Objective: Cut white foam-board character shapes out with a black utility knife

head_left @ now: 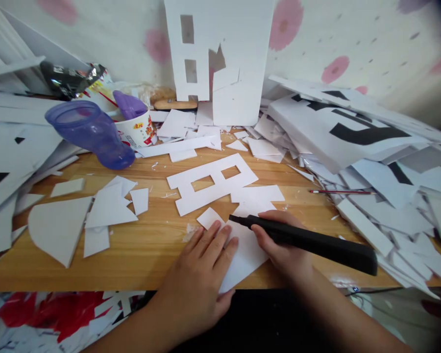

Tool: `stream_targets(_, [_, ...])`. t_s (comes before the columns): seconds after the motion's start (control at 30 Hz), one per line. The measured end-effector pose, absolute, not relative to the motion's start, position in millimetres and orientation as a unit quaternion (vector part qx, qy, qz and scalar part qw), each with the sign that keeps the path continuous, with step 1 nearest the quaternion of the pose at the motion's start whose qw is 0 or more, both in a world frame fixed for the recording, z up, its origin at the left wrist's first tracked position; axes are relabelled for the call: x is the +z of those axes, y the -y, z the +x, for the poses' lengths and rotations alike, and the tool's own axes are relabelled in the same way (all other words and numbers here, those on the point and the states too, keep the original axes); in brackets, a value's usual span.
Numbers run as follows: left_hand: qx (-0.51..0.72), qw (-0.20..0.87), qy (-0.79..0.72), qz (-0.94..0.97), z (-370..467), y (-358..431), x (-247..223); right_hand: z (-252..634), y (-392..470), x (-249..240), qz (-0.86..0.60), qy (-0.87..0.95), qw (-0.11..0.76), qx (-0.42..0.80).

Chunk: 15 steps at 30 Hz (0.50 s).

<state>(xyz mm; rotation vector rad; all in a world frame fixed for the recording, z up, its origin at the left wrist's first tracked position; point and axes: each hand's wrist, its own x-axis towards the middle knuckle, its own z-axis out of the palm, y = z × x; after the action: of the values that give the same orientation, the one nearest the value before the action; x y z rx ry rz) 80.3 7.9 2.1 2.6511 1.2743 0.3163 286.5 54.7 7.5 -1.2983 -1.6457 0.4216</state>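
Note:
My right hand (284,247) is closed round a thick black cutter (312,241), its narrow tip pointing left. That tip is at the upper edge of a white foam board piece (246,252) by the table's front edge. My left hand (202,269) lies on the same piece, fingers stretched out and slightly spread, thumb at the near edge. A small white offcut (210,218) sits just beyond my left fingertips. Farther back lies a white board strip (213,184) with two rectangular openings and a notched left end. Another white piece (259,194) is beside it.
A large board with window cutouts (242,59) stands against the wall. At the left are a purple boot-shaped cup (91,130), a paper tub (137,130) and scraps (61,228). Heaped boards (353,122) and a dark red pencil (341,192) lie at the right.

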Motion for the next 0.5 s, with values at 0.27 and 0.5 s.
stream_targets(0.27, [0.116,0.094,-0.423,0.894,79.1,-7.6,1.7,284.2,-54.8,7.6,-0.544,0.689,0.450,0.161])
stream_targets(0.5, [0.120,0.095,-0.429,0.890,79.9,-7.6,1.7,285.1,-55.6,6.7,-0.545,0.687,0.446,0.180])
